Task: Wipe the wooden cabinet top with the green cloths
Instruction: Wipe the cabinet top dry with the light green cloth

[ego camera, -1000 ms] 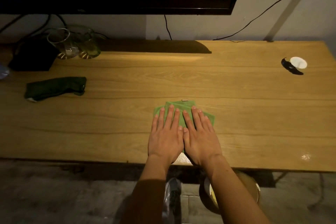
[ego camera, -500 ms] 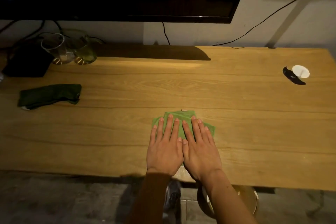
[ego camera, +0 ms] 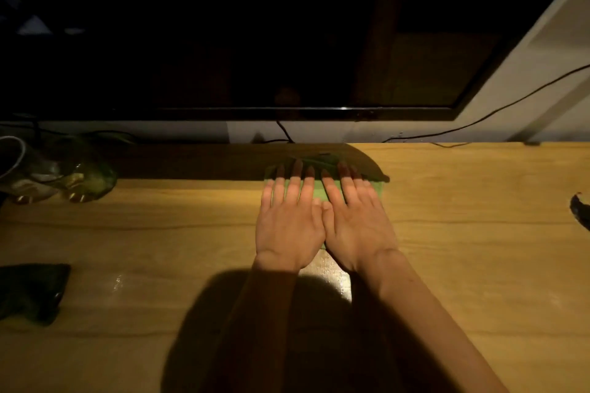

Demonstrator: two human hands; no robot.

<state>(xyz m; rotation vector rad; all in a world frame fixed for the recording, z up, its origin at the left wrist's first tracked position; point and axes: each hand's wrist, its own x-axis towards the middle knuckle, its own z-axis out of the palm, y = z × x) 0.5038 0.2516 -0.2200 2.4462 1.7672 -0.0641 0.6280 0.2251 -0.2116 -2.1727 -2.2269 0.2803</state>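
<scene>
The green cloth (ego camera: 319, 193) was mostly hidden, perhaps folded, under both hands. Left hand (ego camera: 289, 226) and right hand (ego camera: 357, 226) lay flat, fingers (ego camera: 308, 185) spread, toward 12 o'clock on the worktop (ego camera: 463, 233).

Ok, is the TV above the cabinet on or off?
Off, apparently: the TV screen is dark, showing only faint reflections and no picture.

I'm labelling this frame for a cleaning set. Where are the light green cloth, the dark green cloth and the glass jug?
light green cloth (ego camera: 318, 194), head view, strip between the hands.
dark green cloth (ego camera: 32, 289), head view, its middle.
glass jug (ego camera: 92, 175), head view, its base.
</scene>
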